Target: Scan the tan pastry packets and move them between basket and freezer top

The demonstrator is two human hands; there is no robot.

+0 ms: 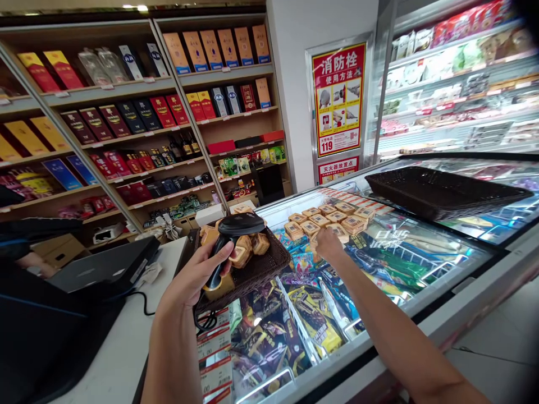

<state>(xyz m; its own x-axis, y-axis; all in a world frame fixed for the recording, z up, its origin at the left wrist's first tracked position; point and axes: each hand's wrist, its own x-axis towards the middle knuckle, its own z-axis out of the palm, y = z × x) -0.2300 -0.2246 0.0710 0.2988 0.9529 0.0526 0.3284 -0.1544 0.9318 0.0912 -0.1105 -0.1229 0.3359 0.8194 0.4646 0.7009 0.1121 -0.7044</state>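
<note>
My left hand [204,269] is closed round the handle of a black barcode scanner [241,224], its head over a dark woven basket [275,252]. Several small wrapped packs [242,251], tan with labels, lie in that basket beneath the scanner. On the glass top of the freezer, more such packs [310,226] sit in close rows. My right hand [329,244] reaches to the near edge of these rows, fingers curled down at a pack. The hand's back hides its fingertips, so what they grip, if anything, cannot be made out.
A larger, shallow dark woven tray [446,191] rests on the freezer's far right. Bagged ice creams [315,320] show under the glass. At left are a white counter [113,342], a black machine [105,266] and another person's hand [36,264]. Shelves of boxes [122,120] stand behind.
</note>
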